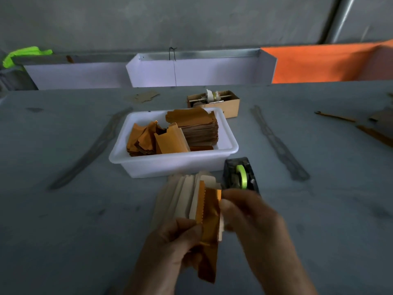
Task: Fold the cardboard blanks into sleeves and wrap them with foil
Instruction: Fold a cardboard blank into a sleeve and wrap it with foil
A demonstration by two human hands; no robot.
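Observation:
Both hands hold one cardboard sleeve above the table, with a gold foil sheet draped over its front and hanging below it. My left hand grips the foil and sleeve from the left, thumb on the foil. My right hand pinches the sleeve's right edge near the top. Under the hands lies a fanned pile of pale cardboard blanks. Behind them a white tub holds loose foil pieces, a stack of foil sheets and a wrapped sleeve.
A black tape dispenser with green tape stands right of the blanks, close to my right hand. A small brown box sits behind the tub. Cardboard scraps lie at the far right. White panels and an orange panel line the table's back.

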